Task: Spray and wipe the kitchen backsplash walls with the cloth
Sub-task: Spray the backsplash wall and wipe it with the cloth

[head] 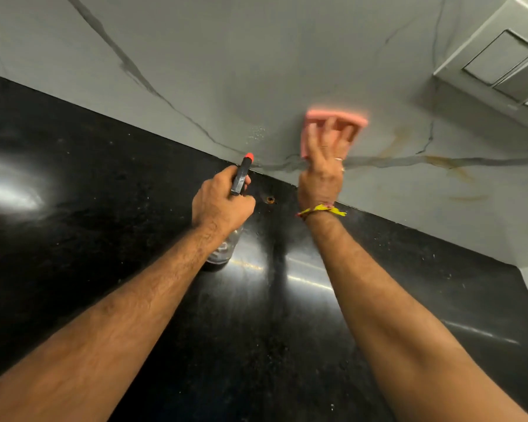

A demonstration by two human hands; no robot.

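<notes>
My left hand [221,202] grips a spray bottle [240,178] with a black head and an orange nozzle, its clear body hanging below my wrist above the counter. The nozzle points at the grey marble backsplash [256,71]. A patch of fine droplets [256,134] shows on the wall just above the nozzle. My right hand [323,166] presses a pink cloth [336,117] flat on the backsplash with spread fingers; the cloth is blurred by motion.
A glossy black counter [104,208] runs under the wall, with a small round hole [270,199] near its back edge. A switch plate [506,65] is mounted on the wall at the upper right. Yellowish streaks [457,169] mark the backsplash on the right.
</notes>
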